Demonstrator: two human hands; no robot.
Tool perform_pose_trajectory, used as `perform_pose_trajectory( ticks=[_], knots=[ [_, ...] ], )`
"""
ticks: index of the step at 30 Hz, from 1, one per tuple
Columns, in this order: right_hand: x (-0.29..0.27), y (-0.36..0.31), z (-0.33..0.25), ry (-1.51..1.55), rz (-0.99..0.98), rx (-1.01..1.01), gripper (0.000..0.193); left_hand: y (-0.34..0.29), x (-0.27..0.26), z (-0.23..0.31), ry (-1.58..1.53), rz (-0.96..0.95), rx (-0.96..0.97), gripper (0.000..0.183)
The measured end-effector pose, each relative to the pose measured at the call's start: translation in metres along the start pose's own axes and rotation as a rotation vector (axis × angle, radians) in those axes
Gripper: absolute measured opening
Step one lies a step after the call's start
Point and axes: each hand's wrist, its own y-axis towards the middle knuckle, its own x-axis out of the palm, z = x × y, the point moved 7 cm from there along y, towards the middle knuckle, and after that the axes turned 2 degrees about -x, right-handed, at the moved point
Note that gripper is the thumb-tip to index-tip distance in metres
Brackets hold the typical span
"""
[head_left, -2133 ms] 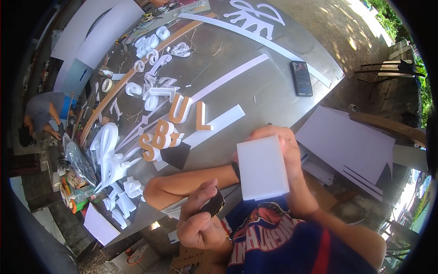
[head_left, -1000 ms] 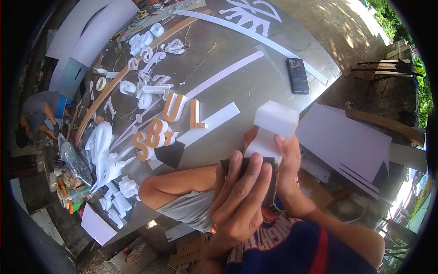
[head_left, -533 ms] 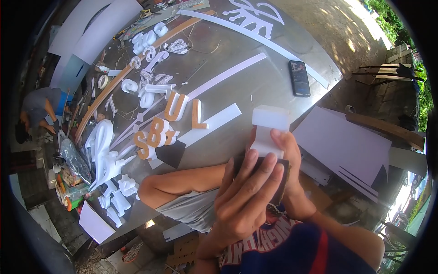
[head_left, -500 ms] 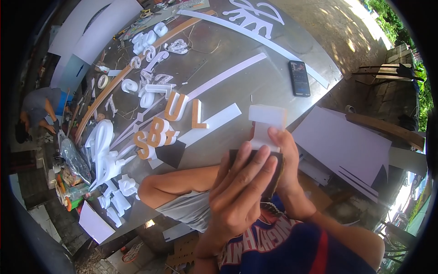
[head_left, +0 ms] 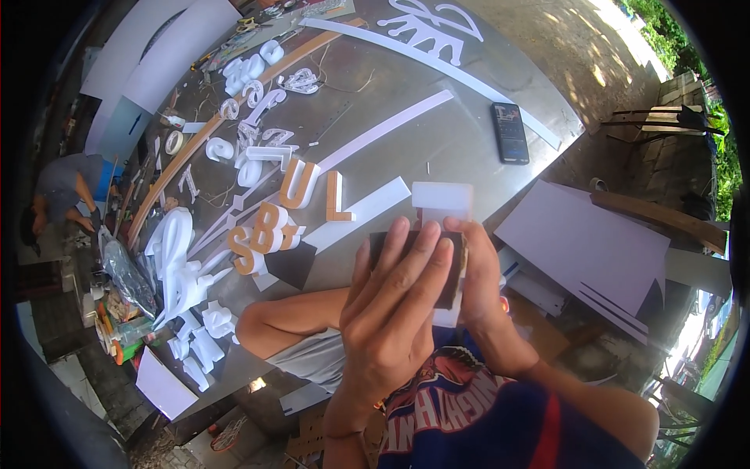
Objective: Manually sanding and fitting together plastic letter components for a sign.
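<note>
My right hand [head_left: 482, 281] grips a white block-like piece [head_left: 443, 195], its thumb along the upper part. Flat against that piece lies a dark sheet that looks like sandpaper [head_left: 451, 288], pressed by the extended fingers of my left hand [head_left: 394, 313]. The lower end of the white piece shows beneath the sheet; its middle is hidden by the fingers. To the left, on the metal table [head_left: 375, 258], stand letters with brown faces and white sides, among them an L [head_left: 337, 197], a U [head_left: 299, 184], a B [head_left: 269, 225] and an S [head_left: 245, 250].
A phone [head_left: 510, 133] lies at the table's right side, beside a long curved white strip [head_left: 437, 62]. White cut shapes [head_left: 178, 262] crowd the left edge near a plastic bag [head_left: 127, 273]. White sheets [head_left: 582, 250] lie at right. Another person [head_left: 70, 187] bends over at far left.
My left hand and the dark sheet have slid up and leftward along the white piece, baring its lower end. My right hand and the piece have shifted slightly left.
</note>
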Motion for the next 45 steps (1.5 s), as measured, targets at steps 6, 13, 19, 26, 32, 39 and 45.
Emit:
perform_pose_trajectory(
  ticks=[6,13,19,26,32,39,45],
  knots=[
    [-0.008,0.003,0.000,-0.126,0.178,0.070,0.041,-0.001,0.006,0.009,-0.017,-0.138,0.103,0.037],
    [0.005,0.009,-0.011,0.302,-0.442,0.114,0.053,0.000,-0.029,-0.052,-0.057,0.132,-0.228,0.030],
    [0.018,0.002,-0.016,0.199,-0.313,0.026,0.055,-0.025,-0.023,-0.061,-0.128,0.116,-0.124,0.033],
    [0.022,-0.003,-0.023,0.253,-0.323,0.060,0.058,-0.022,-0.031,-0.036,-0.129,0.153,-0.033,0.034],
    [0.022,-0.001,-0.021,0.259,-0.366,0.056,0.059,-0.025,-0.030,-0.013,-0.156,0.123,0.003,0.033],
    [0.009,-0.007,-0.023,-0.037,-0.198,-0.081,0.034,-0.018,-0.009,0.025,-0.025,-0.029,0.090,0.027],
    [-0.001,-0.005,-0.005,0.148,-0.179,0.003,0.032,-0.014,0.013,0.019,-0.107,-0.038,0.077,0.031]
  ],
)
